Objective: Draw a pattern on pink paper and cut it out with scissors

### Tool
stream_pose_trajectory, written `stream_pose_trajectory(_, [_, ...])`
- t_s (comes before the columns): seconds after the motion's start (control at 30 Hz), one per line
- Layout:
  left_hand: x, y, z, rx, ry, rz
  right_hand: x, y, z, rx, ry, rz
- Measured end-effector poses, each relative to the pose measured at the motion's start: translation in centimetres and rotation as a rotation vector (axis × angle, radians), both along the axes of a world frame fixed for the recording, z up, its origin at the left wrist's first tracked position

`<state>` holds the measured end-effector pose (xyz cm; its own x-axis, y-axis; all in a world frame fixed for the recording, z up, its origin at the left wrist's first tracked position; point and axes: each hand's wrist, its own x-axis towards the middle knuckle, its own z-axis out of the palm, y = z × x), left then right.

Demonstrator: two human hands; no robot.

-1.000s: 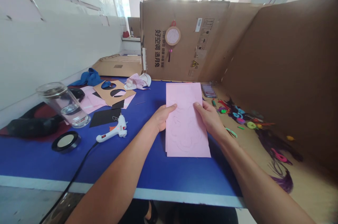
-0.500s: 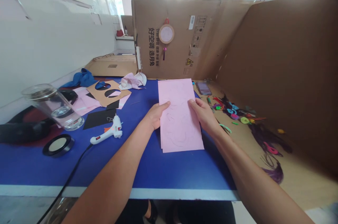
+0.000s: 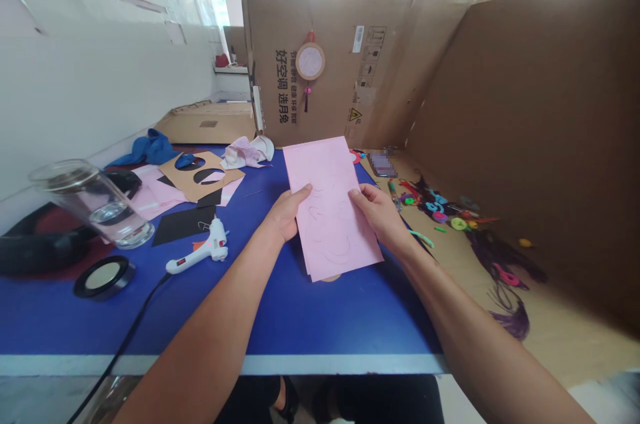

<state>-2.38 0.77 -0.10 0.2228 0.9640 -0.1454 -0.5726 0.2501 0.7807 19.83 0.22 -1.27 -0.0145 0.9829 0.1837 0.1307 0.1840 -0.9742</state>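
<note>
left hand, right hand, each pinching a long edge between thumb and fingers, pink craft sheets with traced curved lines, held over blue surface, hot glue gun beside left hand

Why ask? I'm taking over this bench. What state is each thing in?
Pink sheet: held tilted, marked with curved lines.
Left hand: gripping the sheet's left edge.
Right hand: gripping its right edge.
Glue gun: lying on its side, corded.
Glass tumbler: holds clear liquid.
Cardboard stencil: lying flat, holes cut out.
</note>
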Motion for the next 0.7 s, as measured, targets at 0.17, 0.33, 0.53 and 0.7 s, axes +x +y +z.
stream_pose_trajectory(0.17, [0.2,-0.5,0.3,0.062,0.007,-0.090,0.1,0.1,0.2,0.030,0.012,-0.044])
stream_pose_trajectory(0.33, [0.5,-1.1,0.4,0.091,0.042,-0.133,0.3,0.2,0.1,0.090,-0.001,-0.083])
stream_pose_trajectory(0.53, [0.8,-1.0,0.1,0.081,0.062,-0.111,0.4,0.3,0.1,0.109,-0.020,-0.112])
stream_pose_trajectory(0.7, [0.6,-0.7,-0.1,0.102,0.051,-0.090,0.3,0.1,0.2,0.077,0.023,-0.105])
